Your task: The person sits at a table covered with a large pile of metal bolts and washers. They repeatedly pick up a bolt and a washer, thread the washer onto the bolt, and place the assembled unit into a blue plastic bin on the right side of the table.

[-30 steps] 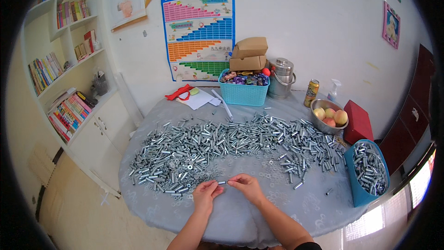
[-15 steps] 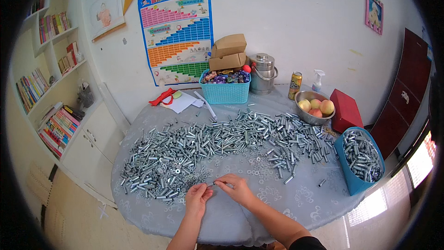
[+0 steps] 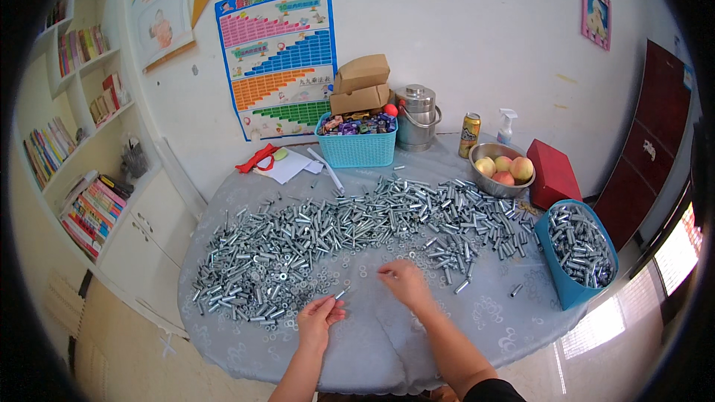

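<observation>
Between the thumb and fingers of my left hand (image 3: 319, 320) is a small silver bolt (image 3: 342, 293), its tip pointing up and right. My right hand (image 3: 404, 283) is apart from it, reaching over the scattered washers (image 3: 363, 271) in front of the pile. The fingertips of that hand are pinched together; anything in them is too small to make out. Beyond both hands spreads a wide heap of silver metal sleeves (image 3: 357, 219), with nuts and washers mixed in at its near left part.
A blue bin (image 3: 555, 275) full of metal sleeves stands at the right edge of the grey-clothed table (image 3: 477, 335). Behind the heap are a steel bowl of fruit (image 3: 500, 187), a red box (image 3: 553, 173), a can (image 3: 469, 135), a metal pot (image 3: 417, 119), a turquoise basket (image 3: 357, 150) and papers (image 3: 287, 167).
My right hand has left the bolt and moved forward and right to the loose washers. My left hand has stayed nearly in place, still holding the bolt.
</observation>
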The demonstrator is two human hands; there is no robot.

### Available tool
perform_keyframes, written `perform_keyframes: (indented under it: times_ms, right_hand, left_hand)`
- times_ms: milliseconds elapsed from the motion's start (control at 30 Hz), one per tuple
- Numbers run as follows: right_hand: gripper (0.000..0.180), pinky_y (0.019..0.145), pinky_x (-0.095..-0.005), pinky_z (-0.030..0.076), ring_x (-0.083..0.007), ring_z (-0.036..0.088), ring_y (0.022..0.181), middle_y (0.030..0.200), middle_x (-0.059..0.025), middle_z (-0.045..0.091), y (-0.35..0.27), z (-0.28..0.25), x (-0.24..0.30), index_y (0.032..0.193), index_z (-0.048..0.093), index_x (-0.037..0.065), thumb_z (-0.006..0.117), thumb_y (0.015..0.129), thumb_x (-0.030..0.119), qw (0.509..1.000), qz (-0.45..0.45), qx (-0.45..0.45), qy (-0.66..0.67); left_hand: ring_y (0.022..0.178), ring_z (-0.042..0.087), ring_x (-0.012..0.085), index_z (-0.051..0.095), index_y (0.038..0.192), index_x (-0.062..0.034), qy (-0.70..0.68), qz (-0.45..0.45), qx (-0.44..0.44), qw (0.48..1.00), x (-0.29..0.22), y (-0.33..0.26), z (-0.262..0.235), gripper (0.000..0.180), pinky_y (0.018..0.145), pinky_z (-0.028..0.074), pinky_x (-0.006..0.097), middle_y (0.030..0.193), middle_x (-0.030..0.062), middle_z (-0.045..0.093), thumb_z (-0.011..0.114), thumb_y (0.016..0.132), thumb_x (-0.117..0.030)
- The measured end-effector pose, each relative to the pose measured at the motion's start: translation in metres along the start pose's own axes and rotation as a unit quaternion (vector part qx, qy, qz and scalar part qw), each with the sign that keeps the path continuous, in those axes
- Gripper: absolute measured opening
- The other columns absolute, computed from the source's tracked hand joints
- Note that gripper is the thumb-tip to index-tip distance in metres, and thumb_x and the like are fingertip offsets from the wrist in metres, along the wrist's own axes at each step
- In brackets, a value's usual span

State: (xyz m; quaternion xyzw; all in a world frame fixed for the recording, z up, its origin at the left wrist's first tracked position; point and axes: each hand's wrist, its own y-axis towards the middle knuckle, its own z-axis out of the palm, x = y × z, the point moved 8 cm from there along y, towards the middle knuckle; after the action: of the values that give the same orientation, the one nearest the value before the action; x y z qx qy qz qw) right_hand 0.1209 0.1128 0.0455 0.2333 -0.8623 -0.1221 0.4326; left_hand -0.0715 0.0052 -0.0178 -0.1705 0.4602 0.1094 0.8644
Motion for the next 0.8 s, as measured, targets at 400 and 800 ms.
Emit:
perform_keyframes:
  times_ms: [400, 800]
  right_hand:
    - [0.016, 0.065, -0.0345, 0.049, -0.0236, 0.062, 0.073, 0.076, -0.0062, 0.066, -0.002, -0.013, -0.041, 0.076, 0.069, 0.012, 0.071, 0.065, 0.023, 0.979, 0.102, 0.079, -0.158]
    - [0.015, 0.07, -0.0322, 0.049, -0.0232, 0.064, 0.075, 0.08, -0.0087, 0.067, -0.001, -0.017, -0.013, 0.085, 0.067, 0.008, 0.066, 0.072, 0.015, 0.99, 0.133, 0.032, -0.04]
  left_hand:
    - [0.062, 0.061, 0.0174, 0.059, 0.097, 0.003, 0.026, -0.011, -0.004, 1.0, 0.0, -0.002, 0.001, 0.016, 0.058, 0.053, 0.029, 0.084, 0.0152, 0.064, 0.058, 0.083, -0.005]
    - [0.062, 0.062, 0.0161, 0.059, 0.096, 0.0044, 0.013, -0.01, 0.007, 1.0, -0.002, -0.003, 0.002, 0.017, 0.059, 0.053, 0.027, 0.086, 0.0161, 0.064, 0.061, 0.082, -0.006]
